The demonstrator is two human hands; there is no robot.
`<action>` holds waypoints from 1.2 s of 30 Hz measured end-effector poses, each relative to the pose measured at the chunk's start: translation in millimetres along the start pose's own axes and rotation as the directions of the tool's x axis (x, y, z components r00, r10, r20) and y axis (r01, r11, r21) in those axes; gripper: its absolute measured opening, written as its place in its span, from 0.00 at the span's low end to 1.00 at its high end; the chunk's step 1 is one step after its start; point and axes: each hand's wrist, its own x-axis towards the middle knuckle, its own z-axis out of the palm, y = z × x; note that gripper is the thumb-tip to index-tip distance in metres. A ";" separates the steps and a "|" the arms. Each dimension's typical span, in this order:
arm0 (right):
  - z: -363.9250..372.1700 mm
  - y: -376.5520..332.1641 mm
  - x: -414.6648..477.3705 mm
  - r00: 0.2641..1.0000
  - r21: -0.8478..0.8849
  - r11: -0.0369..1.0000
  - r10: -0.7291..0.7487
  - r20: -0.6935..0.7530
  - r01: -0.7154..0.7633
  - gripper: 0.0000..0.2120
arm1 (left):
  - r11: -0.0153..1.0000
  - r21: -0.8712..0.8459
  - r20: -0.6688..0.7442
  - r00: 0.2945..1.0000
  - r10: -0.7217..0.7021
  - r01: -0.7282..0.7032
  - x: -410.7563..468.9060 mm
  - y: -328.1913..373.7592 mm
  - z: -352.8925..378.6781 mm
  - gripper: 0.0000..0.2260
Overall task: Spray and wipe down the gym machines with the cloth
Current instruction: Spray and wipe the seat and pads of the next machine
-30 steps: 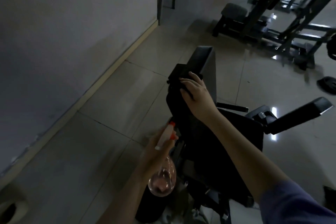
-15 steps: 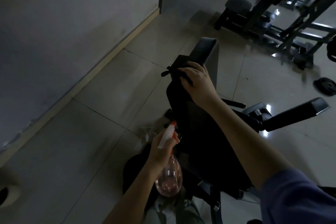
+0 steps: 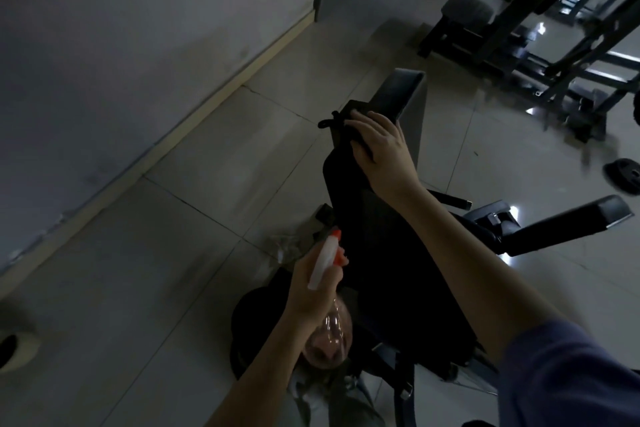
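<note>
**Cloth on the pad top, sprayer held low, much lost in the gloom**

The right hand lies on top of the dark cloth. Its fingers are nearly straight and press the cloth flat onto the upper end of the machine's black back pad. A knotted tail of cloth pokes out to the left of the fingertips. Whether the thumb tucks a fold underneath, I cannot tell, because black fabric on black padding swallows every edge.

Lower down, the left hand is curled tight round the neck of the spray bottle. The white head and orange trigger stick up above the knuckles and the clear, rounded body hangs below. The hand covers the neck itself.

The machine's frame beneath the pad is a tangle of shadow, and its base runs off the bottom edge. A second pad rises just beyond the cloth, and an arm rest juts out to the right.

A blue sleeve is cut off at the bottom right corner. A weight plate on the glossy tiled floor is clipped by the right edge. Other machines at the top right blur into dark bars. At the far left edge a round, pale object is only half in view.

If the bottle or the pads carry any lettering, it is too dim to read.
</note>
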 end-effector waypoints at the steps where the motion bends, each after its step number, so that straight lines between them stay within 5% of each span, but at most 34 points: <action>1: -0.3 0.4 -0.6 1.000 0.000 1.000 -0.003 0.001 0.003 0.21 | 0.999 -0.028 -0.002 0.999 0.042 -0.042 1.0 6.0 0.1 0.12; 3: -0.9 -0.7 -2.4 1.000 -0.006 1.000 0.002 0.007 -0.002 0.23 | 0.998 -0.053 -0.022 0.999 0.038 -0.039 5.2 15.5 0.4 0.03; 8: -2.1 -4.8 -3.0 0.998 -0.055 0.997 0.049 0.048 -0.046 0.22 | 0.996 0.071 -0.046 0.997 -0.054 0.057 -0.7 7.1 -5.7 0.06; 13: -7.0 -13.3 -2.8 0.979 -0.170 0.967 -0.174 0.105 0.190 0.18 | 0.992 0.111 -0.070 0.996 -0.052 0.059 -14.5 -6.9 -12.8 0.12; 18: -14.5 -20.9 -1.1 0.922 -0.215 0.902 -0.338 0.189 0.375 0.16 | 0.995 0.082 -0.113 0.993 -0.042 0.051 -19.1 -9.5 -12.3 0.07; 24: -8.5 -9.7 -0.2 0.965 -0.300 0.928 -0.160 0.209 0.219 0.28 | 0.993 0.091 -0.112 0.992 -0.063 0.073 -16.5 -13.9 -9.6 0.11; 28: -1.4 -15.5 -3.9 0.954 -0.330 0.895 -0.270 0.133 0.300 0.24 | 0.991 0.078 -0.156 0.983 -0.093 0.106 -17.3 -16.5 -8.1 0.08; 32: 0.3 -20.4 -14.1 0.888 -0.327 0.827 -0.444 0.115 0.456 0.20 | 0.990 0.074 -0.177 0.978 -0.109 0.123 -23.3 -18.3 -8.5 0.08; 36: 12.1 -11.1 -21.9 0.758 -0.468 0.632 -0.637 0.142 0.618 0.15 | 0.986 0.097 -0.199 0.973 -0.113 0.135 -24.8 -21.6 -12.1 0.08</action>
